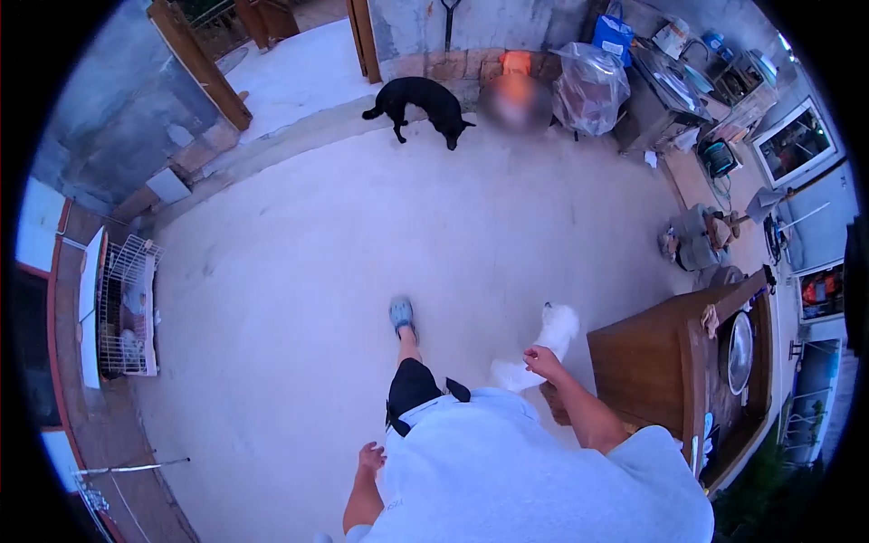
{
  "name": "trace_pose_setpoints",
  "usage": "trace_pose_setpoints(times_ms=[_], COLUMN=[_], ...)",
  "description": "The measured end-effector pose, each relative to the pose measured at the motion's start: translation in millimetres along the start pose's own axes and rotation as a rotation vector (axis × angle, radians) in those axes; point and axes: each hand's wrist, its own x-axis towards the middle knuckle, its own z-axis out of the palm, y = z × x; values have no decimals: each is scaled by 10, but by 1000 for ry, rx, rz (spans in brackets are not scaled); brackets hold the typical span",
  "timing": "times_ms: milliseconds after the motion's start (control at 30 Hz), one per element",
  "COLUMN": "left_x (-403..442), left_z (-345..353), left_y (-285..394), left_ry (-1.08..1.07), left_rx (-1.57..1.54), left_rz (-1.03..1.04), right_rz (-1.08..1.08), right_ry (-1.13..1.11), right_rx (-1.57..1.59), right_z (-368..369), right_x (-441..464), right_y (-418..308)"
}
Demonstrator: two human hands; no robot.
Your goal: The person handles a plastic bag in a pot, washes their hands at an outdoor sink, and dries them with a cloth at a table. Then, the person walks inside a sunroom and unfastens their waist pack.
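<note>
My left hand (371,455) hangs low beside my body, fingers slightly bent and apart, and nothing shows in it. Out in front of me on the right, my right hand (543,362) is bent at the wrist with its fingers curled in; I see nothing in it. Just beyond and partly behind that hand is a small white dog (561,328) on the pale concrete floor (299,262). Whether the hand touches the dog cannot be told. One foot in a blue-grey clog (402,313) is stretched forward in a stride.
A black dog (421,98) stands by the far wall, head lowered. Near it is a blurred orange shape (514,90) and a plastic-covered object (590,89). A brown wooden cabinet (638,362) with a metal basin (740,353) stands right. A wire cage (127,308) is left.
</note>
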Motion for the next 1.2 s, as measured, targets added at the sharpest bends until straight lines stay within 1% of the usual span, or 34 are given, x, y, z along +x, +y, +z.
trace_pose_setpoints(times_ms=[33,100,167,200,233,267,333,400,467,567,667,733,767,800,833,867,900,933,967,1000,1067,1100,1133,1200], left_x=[263,833,1474,1648,1757,1887,1926,2022,2146,2185,2409,2686,2906,3069,3116,3174,3282,2769,2770,2765,2831,2753,2861,3075], left_z=[0,28,-14,17,42,98,184,336,556,980,1480,1758,1892,2057,2105,2193,2445,2700,2852,2980,3226,3378,3501,3828], left_y=[207,707,1396,1654,2031,2564,3635,4581,5395,6473,7093,7246,7247,7252,7105,7048,7300,7710,7863,7968,8294,8581,8792,9226], left_ry=[-24,-71,-109,-132,-124,-113,-80,-105,-126,-151,-160,-169,-152,-141,-148,-203,-251,-269,-245,-217,-249,-231,-213,-213], left_rx=[-28,-50,-75,-95,7,109,303,406,383,426,441,470,521,575,602,592,559,628,578,524,419,444,466,427], left_rz=[14,26,86,102,155,225,408,533,680,751,737,755,743,725,686,557,466,416,386,355,455,493,556,540], right_rz=[11,103,274,348,419,459,511,512,499,516,522,420,420,201,-6,-224,195,243,310,203,273,277,300,338], right_ry=[7,33,91,46,0,-105,30,53,79,144,137,37,35,-45,-151,-147,54,122,177,164,199,191,228,262], right_rx=[-5,-33,18,26,38,-115,36,114,197,265,262,-49,-43,-338,-613,-639,42,-23,-90,11,265,250,230,194], right_z=[-35,-117,-144,-198,-241,-310,-323,-433,-495,-687,-974,-1299,-1558,-1833,-1965,-2348,-2503,-2905,-3233,-3424,-4066,-4311,-4523,-4854], right_x=[137,321,435,413,426,420,552,764,1009,1529,2190,2652,2995,3348,3416,3560,3821,4087,4222,4697,4937,5162,5404,5870], right_y=[-81,-207,-279,-312,-390,-644,-848,-1027,-1204,-1449,-1505,-1494,-1384,-1187,-1064,-1431,-1390,-1817,-2214,-1316,-2361,-2612,-2790,-3071])
